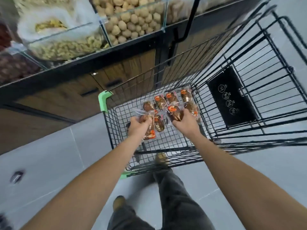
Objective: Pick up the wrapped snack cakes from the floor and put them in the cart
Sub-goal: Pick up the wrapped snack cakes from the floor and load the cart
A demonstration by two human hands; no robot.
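Both arms reach low into the cart (103, 100), left hand (138, 125) clamped on snack cakes (150, 135) trailing toward its near edge, right hand (184, 121) fingers curled round one cake (176, 113), touching the pile (171, 98) by the far wall.

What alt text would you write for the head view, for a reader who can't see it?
Two bare hands reach into a black wire cart, the left hand and right hand each gripping wrapped snack cakes. More cakes lie on the cart's floor, beside a shelf of bulk bins.
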